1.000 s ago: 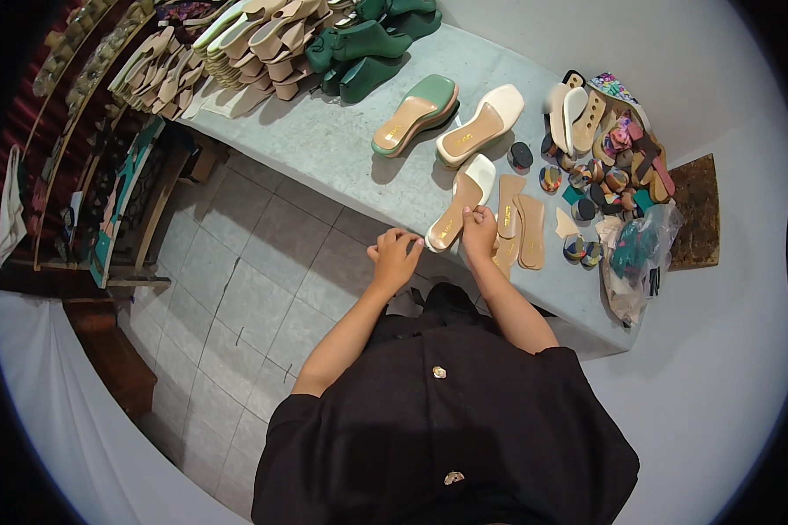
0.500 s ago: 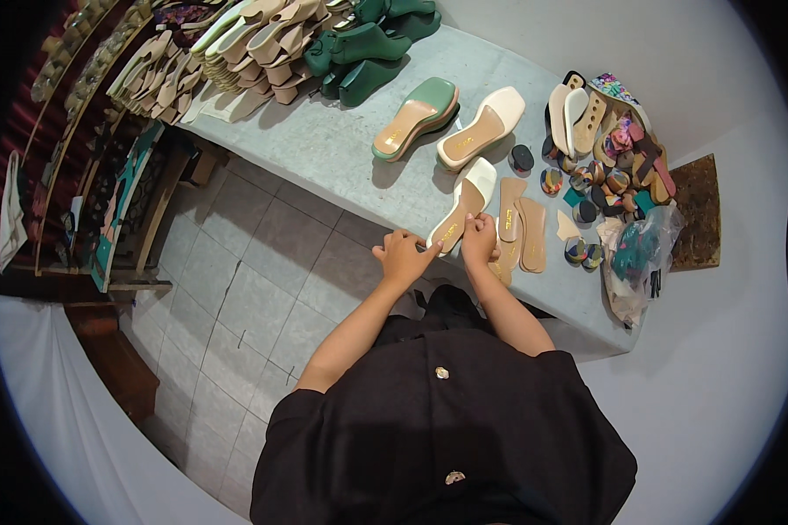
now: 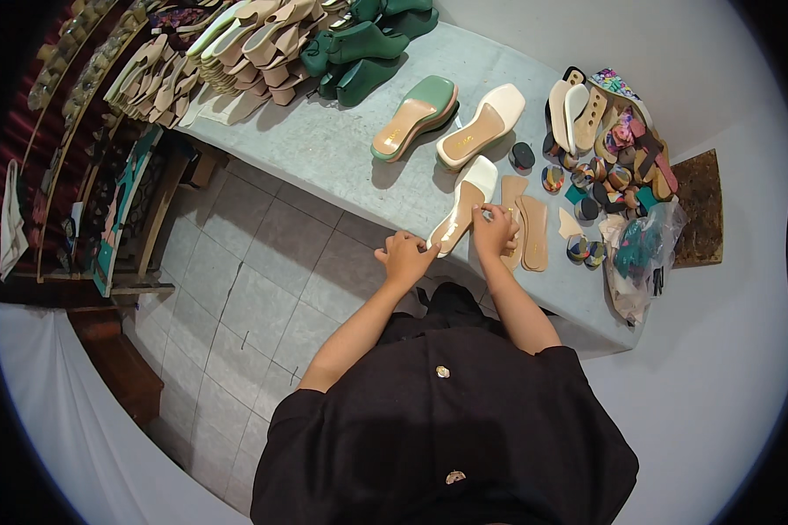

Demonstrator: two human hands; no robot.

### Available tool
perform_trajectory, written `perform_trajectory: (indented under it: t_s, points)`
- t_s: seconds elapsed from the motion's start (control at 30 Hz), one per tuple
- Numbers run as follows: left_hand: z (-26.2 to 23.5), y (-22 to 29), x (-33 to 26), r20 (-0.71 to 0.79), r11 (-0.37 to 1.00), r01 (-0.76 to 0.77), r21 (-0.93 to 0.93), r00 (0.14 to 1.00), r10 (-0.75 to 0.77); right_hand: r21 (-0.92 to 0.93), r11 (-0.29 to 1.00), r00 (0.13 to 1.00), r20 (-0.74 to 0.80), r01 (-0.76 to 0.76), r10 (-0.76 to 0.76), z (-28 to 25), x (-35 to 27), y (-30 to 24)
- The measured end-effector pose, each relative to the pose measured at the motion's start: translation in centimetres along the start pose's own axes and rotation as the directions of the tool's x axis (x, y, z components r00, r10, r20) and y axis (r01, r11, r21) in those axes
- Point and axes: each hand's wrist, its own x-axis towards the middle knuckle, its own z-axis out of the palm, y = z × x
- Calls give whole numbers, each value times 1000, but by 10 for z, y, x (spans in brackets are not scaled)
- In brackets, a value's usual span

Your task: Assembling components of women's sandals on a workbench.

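A white square-toed shoe (image 3: 474, 180) with a tan insole (image 3: 456, 224) lies aslant at the table's front edge, its heel end toward me. My left hand (image 3: 406, 259) grips that heel end, thumb on its rim and the other fingers curled. Bent over the shoe's right side, my right hand (image 3: 496, 230) is closed on the edge of the shoe and insole around mid-length. Right beside it lie loose tan insoles (image 3: 532, 229), partly covered by that hand. Behind stand a second white shoe (image 3: 496, 114) and a green one (image 3: 426, 105), both with tan insoles.
On the grey table (image 3: 315, 153), a dark round tin (image 3: 522, 157) and several patterned round pieces (image 3: 552, 178) sit to the right. A plastic bag (image 3: 648, 245) and scraps lie beyond. Beige shoe parts (image 3: 267, 39) and green wedge shoes (image 3: 368, 79) are piled at the far left.
My right hand has slid up and right along the shoe, from near the heel to about mid-length. My left hand stays at the heel end.
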Motion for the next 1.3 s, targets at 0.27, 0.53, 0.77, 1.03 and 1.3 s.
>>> perform_trajectory:
  t_s: [0.27, 0.53, 0.77, 1.03, 1.3]
  points:
    - [-3, 1, 1, 61, 1000, 31, 3, 998, -31, -123, 992, 1000, 5, 19, -18, 3, 7, 7]
    - [-7, 7, -2, 17, 994, -52, 97, 999, 50, -92, 975, 958, -189, 200, -215, 1, 6, 2]
    - [15, -13, 9, 125, 642, -723, 257, 683, 719, -368, 702, 777, 455, 609, -435, -10, 17, 7]
    - [12, -22, 9, 239, 641, -731, 234, 682, 691, -436, 657, 778, 468, 615, -418, -6, 7, 10]
    - [5, 7, 4, 273, 727, -609, 318, 793, 545, -422, 783, 873, 381, 457, -304, -11, 7, 3]
